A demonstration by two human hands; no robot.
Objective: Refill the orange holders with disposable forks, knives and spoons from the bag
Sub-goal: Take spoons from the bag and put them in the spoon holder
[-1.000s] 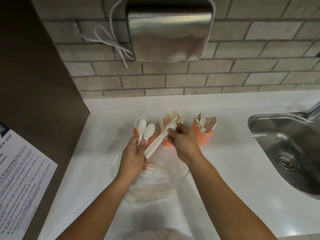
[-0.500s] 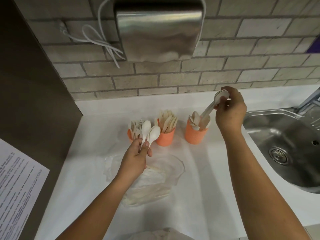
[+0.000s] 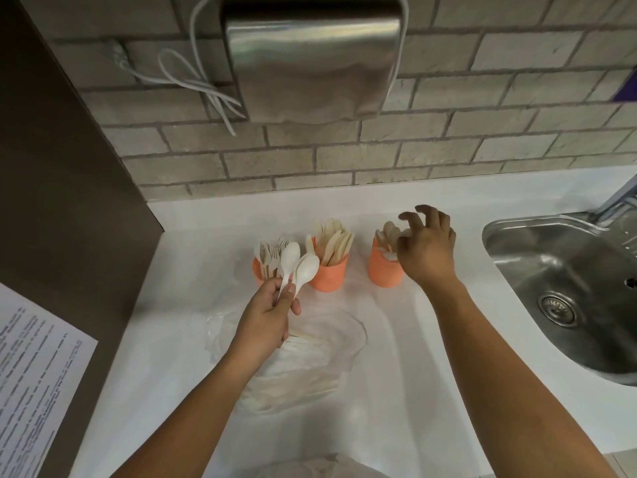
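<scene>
Three orange holders stand in a row on the white counter: the left holder (image 3: 258,272) with forks, the middle holder (image 3: 328,276) with knives, the right holder (image 3: 382,272) with spoons. My left hand (image 3: 265,315) grips two white spoons (image 3: 297,265) by their handles, bowls up, in front of the left and middle holders. My right hand (image 3: 425,246) hovers at the right holder's rim with fingers spread and nothing in it. A clear plastic bag (image 3: 296,360) with more cutlery lies on the counter under my left wrist.
A steel sink (image 3: 565,291) with a drain sits at the right, its tap at the far right edge. A metal hand dryer (image 3: 310,56) with a white cord hangs on the brick wall above. A dark panel with a printed sheet (image 3: 31,384) bounds the left.
My right hand took a spoon from the left-hand bunch, carried it right to the right holder and let it go there; it is now empty. My left hand stayed put.
</scene>
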